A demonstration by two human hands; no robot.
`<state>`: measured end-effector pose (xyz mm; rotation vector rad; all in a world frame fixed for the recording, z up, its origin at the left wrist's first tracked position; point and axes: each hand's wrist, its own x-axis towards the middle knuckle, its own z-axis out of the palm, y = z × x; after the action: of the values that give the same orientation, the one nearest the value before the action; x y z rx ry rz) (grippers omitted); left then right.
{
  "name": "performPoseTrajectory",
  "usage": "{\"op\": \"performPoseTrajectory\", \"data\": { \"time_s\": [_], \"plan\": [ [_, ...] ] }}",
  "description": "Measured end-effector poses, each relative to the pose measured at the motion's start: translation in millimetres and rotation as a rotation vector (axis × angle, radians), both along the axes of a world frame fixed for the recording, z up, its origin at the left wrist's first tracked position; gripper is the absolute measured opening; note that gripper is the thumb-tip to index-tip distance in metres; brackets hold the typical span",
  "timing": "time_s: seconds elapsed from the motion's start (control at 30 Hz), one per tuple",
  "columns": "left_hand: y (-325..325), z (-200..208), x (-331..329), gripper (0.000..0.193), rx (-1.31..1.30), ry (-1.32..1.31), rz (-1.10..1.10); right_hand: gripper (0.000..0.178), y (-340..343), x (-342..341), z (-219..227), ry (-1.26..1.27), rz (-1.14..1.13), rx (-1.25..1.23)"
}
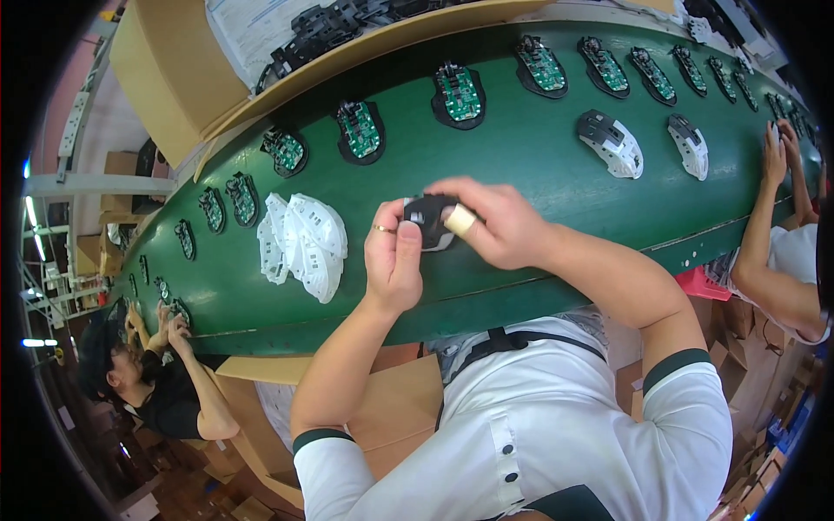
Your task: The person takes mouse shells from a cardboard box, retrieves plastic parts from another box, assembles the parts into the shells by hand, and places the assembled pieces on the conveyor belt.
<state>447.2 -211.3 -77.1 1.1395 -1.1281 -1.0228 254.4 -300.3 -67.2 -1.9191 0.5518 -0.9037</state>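
Note:
A dark computer mouse shell (424,211) with a pale lower edge is held between my two hands above the green belt. My left hand (393,265) grips its near left side, thumb laid along it. My right hand (497,221) closes over the right side, and a tan wrap covers one of its digits. Fingers hide much of the shell. Left of my hands lies a cluster of white mouse shells (314,247). To the right rest two black-and-white mouse shells, one nearer (621,156) and one farther (693,156).
Along the far side of the green belt (486,161) runs a row of mouse bases with green circuit boards (459,94). Behind it stands a cardboard box (174,78) with black parts. Co-workers' hands are at the left (174,326) and right (776,152).

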Motion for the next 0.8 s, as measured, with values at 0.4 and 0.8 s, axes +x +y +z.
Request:
{"op": "performPoseTrajectory", "data": {
  "time_s": [0.4, 0.8],
  "plan": [
    [-3, 6, -4, 0.029, -0.173, -0.87, -0.142, 0.027, -63, -42, 15, 0.407, -0.34, -0.299],
    [7, -11, -24, 0.025, -0.186, -0.791, -0.16, 0.013, 128, -164, 19, -0.03, -0.302, 0.104]
  ]
}}
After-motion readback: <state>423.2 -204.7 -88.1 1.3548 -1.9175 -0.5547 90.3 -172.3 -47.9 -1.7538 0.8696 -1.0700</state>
